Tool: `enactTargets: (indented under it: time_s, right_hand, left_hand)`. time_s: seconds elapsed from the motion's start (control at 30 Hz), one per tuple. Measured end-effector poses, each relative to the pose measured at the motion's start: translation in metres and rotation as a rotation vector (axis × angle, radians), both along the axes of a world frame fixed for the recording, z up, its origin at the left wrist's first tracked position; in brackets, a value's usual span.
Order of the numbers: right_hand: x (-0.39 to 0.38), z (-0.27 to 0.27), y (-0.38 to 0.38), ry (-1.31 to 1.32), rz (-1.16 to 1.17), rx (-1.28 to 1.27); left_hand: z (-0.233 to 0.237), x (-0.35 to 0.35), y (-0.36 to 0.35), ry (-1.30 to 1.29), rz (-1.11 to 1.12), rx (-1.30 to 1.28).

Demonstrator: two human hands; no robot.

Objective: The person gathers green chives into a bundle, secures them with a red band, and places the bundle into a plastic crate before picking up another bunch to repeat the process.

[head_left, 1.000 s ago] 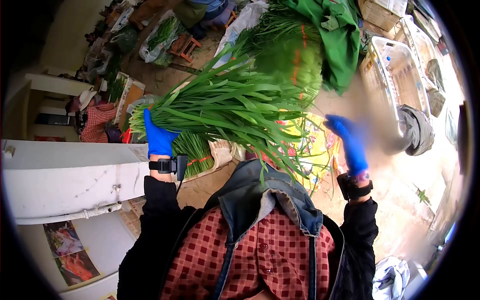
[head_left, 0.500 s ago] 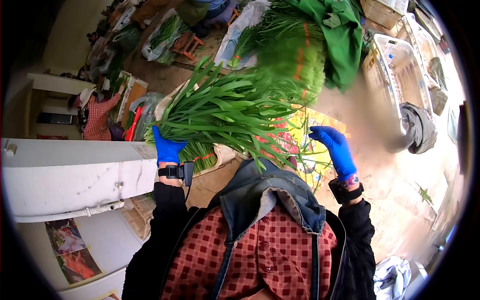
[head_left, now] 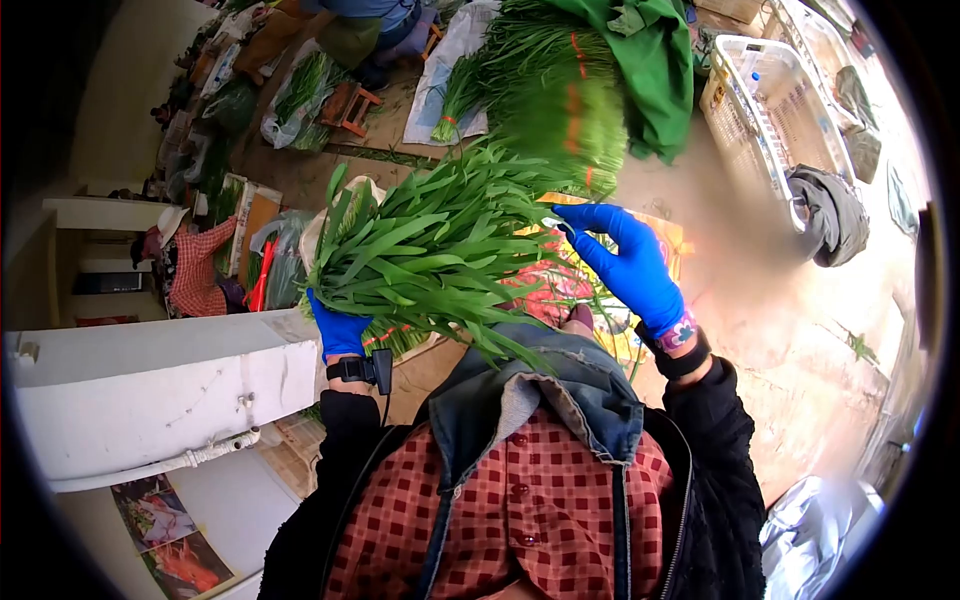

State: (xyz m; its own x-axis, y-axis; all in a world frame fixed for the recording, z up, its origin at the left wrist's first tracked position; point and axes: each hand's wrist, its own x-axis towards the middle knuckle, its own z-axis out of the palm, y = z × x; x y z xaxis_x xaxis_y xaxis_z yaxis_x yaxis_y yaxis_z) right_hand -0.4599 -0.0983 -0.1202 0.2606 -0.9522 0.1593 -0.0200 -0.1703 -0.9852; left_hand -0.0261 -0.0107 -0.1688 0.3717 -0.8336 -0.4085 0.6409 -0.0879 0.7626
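Observation:
My left hand [head_left: 340, 328], in a blue glove, is closed round the lower end of a big loose bunch of garlic chives [head_left: 430, 240]. The long flat green leaves fan out to the right, over my lap. At their tips is my right hand [head_left: 625, 262], also gloved in blue, with thumb and finger brought together in a pinch. A small pale bit shows at those fingertips, too small to name. Below the bunch, more chives tied with a red band [head_left: 395, 338] are partly hidden.
Ahead lies a large pile of banded chives [head_left: 560, 120], with a green cloth [head_left: 650, 80] beside it. A white plastic basket [head_left: 740, 110] stands at the right. To the left is a white ledge [head_left: 160, 370] with a pipe. Other people sit further back.
My right hand has moved left and up to the leaf tips, its fingers closing into a pinch. The bunch has shifted slightly and stays in my left hand. The whole view has turned a little.

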Motion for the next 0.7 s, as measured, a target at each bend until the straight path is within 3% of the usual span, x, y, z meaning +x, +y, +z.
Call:
enactTargets:
  time_s: [0.07, 0.2, 0.3, 0.53, 0.6, 0.63, 0.67, 0.7]
  right_hand:
    - [0.011, 0.0, -0.001, 0.083, 0.005, -0.128]
    - [0.022, 0.011, 0.0, 0.262, -0.057, -0.271]
    - [0.028, 0.007, -0.001, 0.333, -0.112, -0.379]
    - [0.041, 0.006, 0.004, 0.557, -0.252, -0.541]
    - [0.051, -0.002, 0.007, 0.192, -0.467, -0.372]
    - [0.056, -0.009, 0.006, -0.08, -0.462, -0.071]
    - [0.05, -0.008, 0.005, -0.18, -0.477, 0.077]
    - [0.041, -0.003, 0.0, -0.239, -0.477, 0.133]
  left_hand:
    - [-0.001, -0.001, 0.006, -0.555, -0.149, 0.005]
    - [-0.014, 0.009, 0.01, -0.299, 0.042, -0.025]
    - [-0.011, 0.004, 0.011, -0.276, 0.092, -0.008]
    - [-0.028, 0.014, 0.016, -0.437, -0.059, -0.063]
    - [-0.012, -0.01, 0.015, -0.44, 0.044, 0.027]
    - [-0.024, 0.008, 0.016, -1.346, -0.27, 0.024]
    - [-0.038, 0.021, 0.025, -1.344, -0.267, 0.03]
    - [-0.026, 0.006, 0.023, -0.884, -0.101, 0.017]
